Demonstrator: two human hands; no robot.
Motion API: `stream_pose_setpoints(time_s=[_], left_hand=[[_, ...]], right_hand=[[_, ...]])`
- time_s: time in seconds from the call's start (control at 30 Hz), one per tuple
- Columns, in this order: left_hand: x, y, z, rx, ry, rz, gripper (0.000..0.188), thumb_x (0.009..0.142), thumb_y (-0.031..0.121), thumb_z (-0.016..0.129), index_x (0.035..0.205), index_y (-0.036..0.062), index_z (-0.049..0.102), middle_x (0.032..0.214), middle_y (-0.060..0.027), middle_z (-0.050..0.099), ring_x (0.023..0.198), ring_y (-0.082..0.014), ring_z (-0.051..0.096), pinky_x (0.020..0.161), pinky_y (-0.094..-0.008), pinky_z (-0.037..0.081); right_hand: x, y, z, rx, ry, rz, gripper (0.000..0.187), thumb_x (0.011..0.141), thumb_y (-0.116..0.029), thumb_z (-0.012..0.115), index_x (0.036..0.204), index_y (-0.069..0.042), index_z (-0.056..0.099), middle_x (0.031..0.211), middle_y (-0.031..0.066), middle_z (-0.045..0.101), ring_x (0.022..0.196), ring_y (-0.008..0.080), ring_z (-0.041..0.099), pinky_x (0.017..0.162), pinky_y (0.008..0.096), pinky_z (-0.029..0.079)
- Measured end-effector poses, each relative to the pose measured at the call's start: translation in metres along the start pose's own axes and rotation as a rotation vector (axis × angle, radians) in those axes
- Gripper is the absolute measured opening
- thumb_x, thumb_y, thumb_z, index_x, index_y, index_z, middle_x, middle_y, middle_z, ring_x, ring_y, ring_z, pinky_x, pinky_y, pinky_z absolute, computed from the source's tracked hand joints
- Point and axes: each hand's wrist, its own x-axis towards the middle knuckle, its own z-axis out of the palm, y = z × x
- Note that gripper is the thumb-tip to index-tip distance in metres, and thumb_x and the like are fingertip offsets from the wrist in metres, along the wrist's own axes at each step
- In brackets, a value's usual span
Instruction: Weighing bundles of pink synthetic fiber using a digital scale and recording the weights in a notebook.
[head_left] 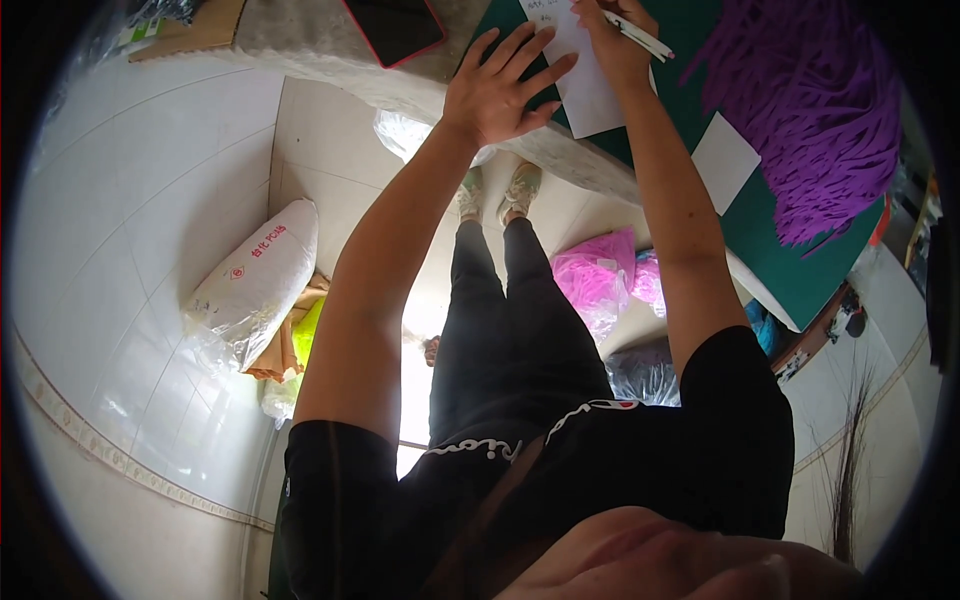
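My left hand [500,98] lies flat with fingers spread at the left edge of a white sheet of paper [593,98], its fingertips reaching the sheet. A few handwritten marks show at the paper's far end. My right hand [622,62] is closed around a white pen [648,42] over the sheet's right side; the pen's writing tip is hard to make out. Under the paper is a dark green mat [770,265]. A second, smaller white paper [726,163] lies on the mat beside my right forearm.
A heap of purple strips [800,110] covers the mat's right side. A dark phone with a red edge [395,28] lies left of my left hand. On the floor are a white sack [260,275], a pink plastic bag [593,275] and a dark plastic bag [640,375].
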Motion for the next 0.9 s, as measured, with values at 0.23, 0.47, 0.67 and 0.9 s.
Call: stream_pose_setpoints(time_s=[0.23,0.47,0.67,0.9], left_hand=[[0.0024,0.0017,-0.0057,0.016,-0.007,0.014,0.055,0.075,0.04,0.059,0.128,0.0342,0.047,0.138,0.0078,0.04,0.126,-0.0182,0.038,0.102,-0.043,0.032],[0.0021,0.0017,-0.004,-0.004,0.015,0.012,0.055,0.074,0.04,0.06,0.127,0.0342,0.048,0.137,0.0074,0.041,0.125,-0.0181,0.039,0.102,-0.0421,0.032],[0.0024,0.0022,-0.0047,0.013,0.024,0.014,0.054,0.074,0.04,0.06,0.127,0.034,0.049,0.137,0.007,0.042,0.124,-0.018,0.04,0.101,-0.0418,0.033],[0.0021,0.0025,-0.0051,0.015,0.01,0.007,0.053,0.075,0.041,0.059,0.127,0.0342,0.048,0.137,0.0071,0.042,0.124,-0.0179,0.04,0.102,-0.0421,0.032]], right_hand=[[0.0036,0.0002,0.0033,0.387,0.027,-0.213,0.024,0.081,-0.009,0.064,0.063,-0.004,0.049,0.055,0.0021,0.048,0.052,0.0069,0.042,0.048,0.0244,0.036],[0.0005,0.002,-0.001,-0.153,-0.006,-0.167,0.037,0.081,-0.007,0.063,0.056,-0.006,0.036,0.049,-0.001,0.03,0.048,0.007,0.028,0.043,0.0277,0.025],[0.0002,0.0018,-0.0019,-0.181,-0.009,-0.151,0.037,0.083,-0.01,0.063,0.057,-0.005,0.037,0.049,-0.0003,0.032,0.048,0.0073,0.029,0.043,0.0277,0.026],[0.0029,-0.0004,-0.0019,-0.173,0.035,-0.149,0.036,0.084,-0.014,0.064,0.057,-0.005,0.042,0.05,0.0018,0.042,0.047,0.0086,0.037,0.044,0.0271,0.03]])
